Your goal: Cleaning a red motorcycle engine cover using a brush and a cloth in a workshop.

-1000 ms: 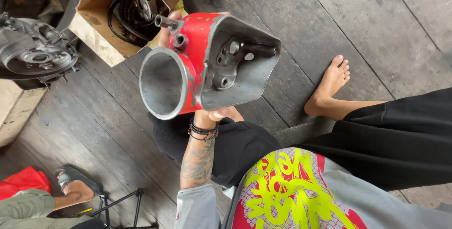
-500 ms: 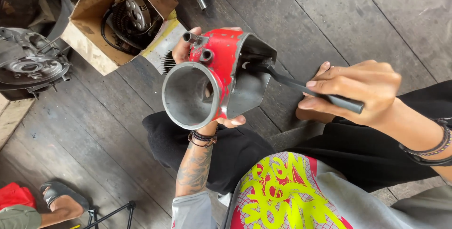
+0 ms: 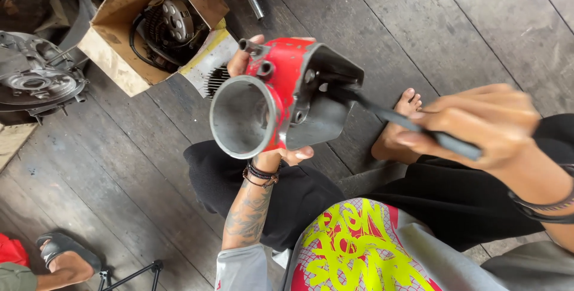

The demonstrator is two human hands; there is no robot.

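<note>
- The left hand point(image 3: 272, 147) still keeps its grip closed around the red and grey metal housing point(image 3: 281, 96), held up over the lap above the wooden floor point(image 3: 454, 22).
- The right hand point(image 3: 478, 126), absent a second ago, now clasps a dark tool point(image 3: 412, 125).
- The tool's tip has stayed inside the housing's grey open side.
- The cardboard box point(image 3: 119, 58) of parts sits behind, unmoved.

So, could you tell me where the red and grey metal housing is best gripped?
Probably from below, at the neck behind its round open mouth: the left hand cradles the red and grey metal housing there, leaving the angular grey end free.
</note>
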